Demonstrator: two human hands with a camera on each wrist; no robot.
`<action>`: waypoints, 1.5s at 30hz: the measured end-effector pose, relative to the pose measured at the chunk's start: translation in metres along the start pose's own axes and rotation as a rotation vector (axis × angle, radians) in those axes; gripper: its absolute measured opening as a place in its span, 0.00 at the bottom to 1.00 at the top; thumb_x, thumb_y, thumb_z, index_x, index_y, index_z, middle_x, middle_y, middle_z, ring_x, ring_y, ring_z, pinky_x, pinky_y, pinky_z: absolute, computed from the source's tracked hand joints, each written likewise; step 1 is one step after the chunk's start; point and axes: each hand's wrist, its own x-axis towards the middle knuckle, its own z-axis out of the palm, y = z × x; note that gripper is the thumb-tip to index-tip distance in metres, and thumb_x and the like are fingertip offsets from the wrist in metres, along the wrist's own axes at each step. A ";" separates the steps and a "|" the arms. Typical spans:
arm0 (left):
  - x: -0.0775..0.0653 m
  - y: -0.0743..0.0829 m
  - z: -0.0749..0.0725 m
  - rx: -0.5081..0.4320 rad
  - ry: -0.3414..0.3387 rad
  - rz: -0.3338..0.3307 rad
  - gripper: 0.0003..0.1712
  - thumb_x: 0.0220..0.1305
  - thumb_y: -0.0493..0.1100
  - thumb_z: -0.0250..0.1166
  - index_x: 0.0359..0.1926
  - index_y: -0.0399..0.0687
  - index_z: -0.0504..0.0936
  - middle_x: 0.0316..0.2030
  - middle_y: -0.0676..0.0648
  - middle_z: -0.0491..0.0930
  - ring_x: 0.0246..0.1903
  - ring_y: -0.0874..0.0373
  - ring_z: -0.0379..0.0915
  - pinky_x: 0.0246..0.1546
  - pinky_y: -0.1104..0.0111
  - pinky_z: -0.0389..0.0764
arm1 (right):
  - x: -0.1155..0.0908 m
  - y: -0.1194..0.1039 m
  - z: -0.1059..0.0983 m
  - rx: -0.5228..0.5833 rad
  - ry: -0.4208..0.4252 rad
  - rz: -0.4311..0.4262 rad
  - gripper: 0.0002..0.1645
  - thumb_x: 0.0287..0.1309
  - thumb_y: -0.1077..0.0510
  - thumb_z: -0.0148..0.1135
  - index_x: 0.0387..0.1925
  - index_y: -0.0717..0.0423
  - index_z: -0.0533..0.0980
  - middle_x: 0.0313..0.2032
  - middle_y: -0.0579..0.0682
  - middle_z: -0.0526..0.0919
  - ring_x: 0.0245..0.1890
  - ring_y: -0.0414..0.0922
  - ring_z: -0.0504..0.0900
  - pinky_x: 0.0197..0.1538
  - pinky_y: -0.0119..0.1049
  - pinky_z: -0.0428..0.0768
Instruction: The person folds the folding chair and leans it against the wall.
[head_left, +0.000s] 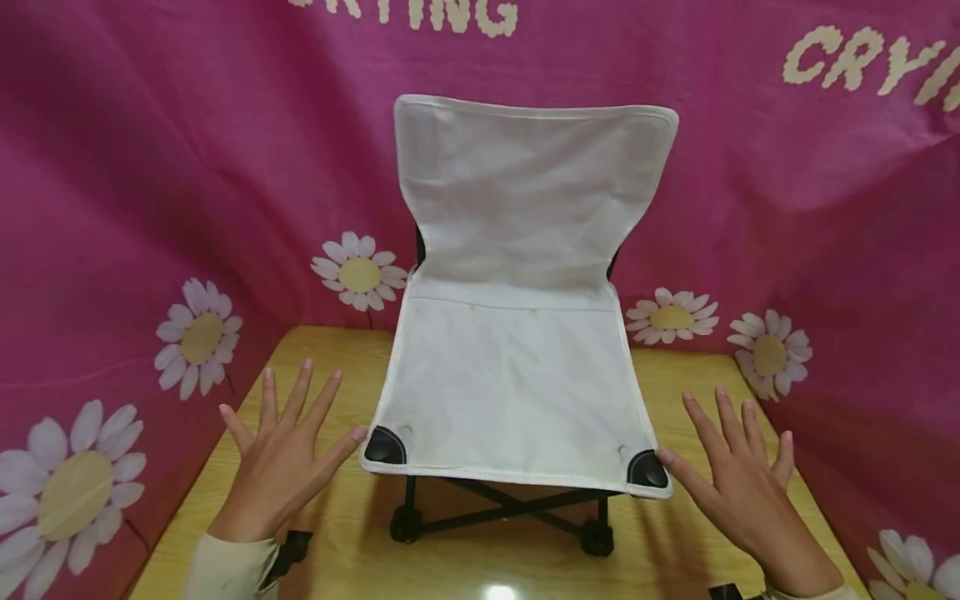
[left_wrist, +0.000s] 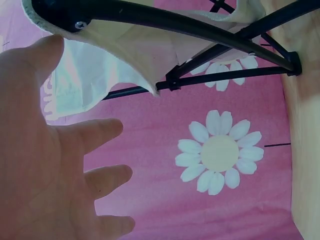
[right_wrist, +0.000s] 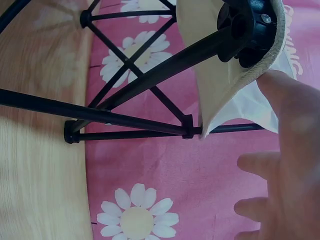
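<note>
A folding chair with a white fabric seat (head_left: 517,383) and backrest (head_left: 532,183) stands unfolded, facing me. Black corner caps mark the seat's front corners, and crossed black legs (head_left: 517,504) show beneath. My left hand (head_left: 281,462) is spread beside the left front corner, its thumb tip right at the black cap (head_left: 386,446). On the other side my right hand (head_left: 742,479) has its fingers spread too, thumb tip at the right cap (head_left: 647,469). Both wrist views show the chair's black tubes (left_wrist: 200,30) from below, with the thumbs at the fabric edge (right_wrist: 250,72).
The chair stands on a wood-grain surface (head_left: 337,533). Pink cloth (head_left: 247,167) with printed daisies and pale lettering hangs behind it and along both sides, close to the backrest.
</note>
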 end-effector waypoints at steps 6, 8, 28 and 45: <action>-0.001 0.001 -0.001 -0.003 0.008 0.016 0.45 0.63 0.72 0.52 0.75 0.63 0.52 0.75 0.43 0.43 0.71 0.42 0.13 0.51 0.39 0.06 | 0.000 -0.002 -0.001 0.013 0.016 -0.012 0.49 0.61 0.36 0.58 0.76 0.38 0.47 0.75 0.58 0.37 0.73 0.63 0.29 0.58 0.68 0.15; -0.001 0.001 -0.001 -0.003 0.009 0.019 0.45 0.62 0.72 0.52 0.75 0.63 0.52 0.75 0.43 0.43 0.71 0.42 0.13 0.52 0.38 0.06 | -0.002 -0.002 0.000 0.019 0.023 -0.016 0.49 0.60 0.37 0.58 0.76 0.39 0.47 0.75 0.58 0.38 0.73 0.64 0.30 0.58 0.68 0.16; -0.008 0.013 -0.003 -0.007 0.038 0.091 0.45 0.63 0.69 0.55 0.75 0.63 0.52 0.75 0.44 0.44 0.72 0.39 0.17 0.54 0.38 0.09 | -0.008 -0.011 -0.001 0.136 0.115 -0.105 0.47 0.58 0.47 0.65 0.74 0.40 0.53 0.74 0.55 0.49 0.74 0.58 0.42 0.62 0.68 0.24; -0.009 0.022 -0.003 -0.049 0.064 0.145 0.45 0.61 0.67 0.58 0.75 0.65 0.55 0.74 0.46 0.49 0.74 0.40 0.29 0.58 0.35 0.16 | -0.009 -0.016 -0.002 0.191 0.109 -0.142 0.47 0.58 0.51 0.66 0.74 0.40 0.54 0.74 0.53 0.51 0.72 0.61 0.48 0.62 0.70 0.28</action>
